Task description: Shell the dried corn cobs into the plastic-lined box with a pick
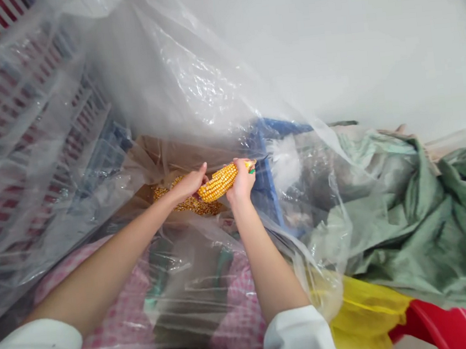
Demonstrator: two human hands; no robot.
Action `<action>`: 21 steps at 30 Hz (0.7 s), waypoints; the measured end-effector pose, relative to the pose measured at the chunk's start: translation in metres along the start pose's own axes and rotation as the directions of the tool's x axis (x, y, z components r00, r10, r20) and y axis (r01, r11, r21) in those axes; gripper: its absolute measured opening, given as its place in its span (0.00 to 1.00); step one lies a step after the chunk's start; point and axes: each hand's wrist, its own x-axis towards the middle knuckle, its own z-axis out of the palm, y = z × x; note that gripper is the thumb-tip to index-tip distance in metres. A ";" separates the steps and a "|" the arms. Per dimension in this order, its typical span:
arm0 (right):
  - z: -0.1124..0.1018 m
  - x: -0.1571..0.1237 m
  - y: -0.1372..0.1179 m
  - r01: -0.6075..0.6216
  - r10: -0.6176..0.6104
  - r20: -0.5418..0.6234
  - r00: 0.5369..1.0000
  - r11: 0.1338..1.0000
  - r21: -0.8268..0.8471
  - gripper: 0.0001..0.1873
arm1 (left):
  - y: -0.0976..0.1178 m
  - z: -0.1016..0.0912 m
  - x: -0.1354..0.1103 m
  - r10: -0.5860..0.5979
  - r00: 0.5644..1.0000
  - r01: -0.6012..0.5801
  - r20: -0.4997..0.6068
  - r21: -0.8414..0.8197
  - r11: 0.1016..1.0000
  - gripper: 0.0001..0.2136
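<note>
A yellow-orange ear of dried corn (219,182) is held across the middle of the view, with rows of kernels showing. My right hand (241,180) wraps its far end, and a small green item shows at the fingertips. My left hand (187,182) grips the near end, hiding that part of the cob. Just below the hands lies a heap of loose corn kernels (188,202) on brown sacking (152,158). A clear plastic sheet (189,73) hangs around and above the hands.
A blue crate frame (265,185) stands behind the plastic to the right. Crumpled green tarpaulin (404,223) fills the right side. A red-and-white rack (9,109) shows through plastic at left. Yellow cloth (364,316) and a red plastic object (444,327) lie at lower right.
</note>
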 end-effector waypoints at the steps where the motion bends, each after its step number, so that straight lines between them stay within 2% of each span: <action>1: 0.000 0.000 -0.001 0.015 -0.015 -0.030 0.999 1.000 -0.002 0.13 | 0.003 -0.001 -0.004 0.069 0.996 -0.063 -0.050 0.101 0.993 0.30; 3: 0.001 0.001 -0.005 0.019 -0.018 -0.059 0.998 1.000 0.015 0.13 | 0.009 0.001 -0.014 0.241 0.964 -0.204 -0.110 0.269 0.941 0.29; 5: 0.000 0.001 -0.010 -0.005 0.006 -0.051 0.999 0.999 0.034 0.13 | 0.015 0.006 -0.023 0.296 0.943 -0.235 -0.150 0.329 0.915 0.28; 10: -0.005 -0.005 -0.016 0.055 -0.055 -0.009 0.998 0.998 0.037 0.14 | 0.017 0.016 -0.028 0.173 0.972 -0.136 -0.161 0.216 0.967 0.26; 13: -0.006 -0.012 -0.016 0.080 -0.081 0.021 0.996 0.996 0.049 0.15 | 0.012 0.021 -0.024 0.093 0.990 -0.085 -0.103 0.081 0.993 0.26; 16: -0.004 -0.024 -0.018 0.052 -0.056 0.146 0.988 0.998 0.031 0.15 | 0.005 0.023 -0.016 0.078 0.997 -0.078 -0.002 -0.065 0.995 0.28; 19: -0.002 -0.032 -0.020 -0.011 0.018 0.258 0.966 1.000 -0.029 0.17 | -0.003 0.013 -0.002 0.108 0.985 -0.086 0.134 -0.161 0.983 0.28; 21: -0.002 -0.032 -0.023 -0.043 0.051 0.219 0.974 0.998 -0.042 0.17 | -0.008 0.000 0.005 0.083 0.993 -0.078 0.082 -0.059 0.995 0.24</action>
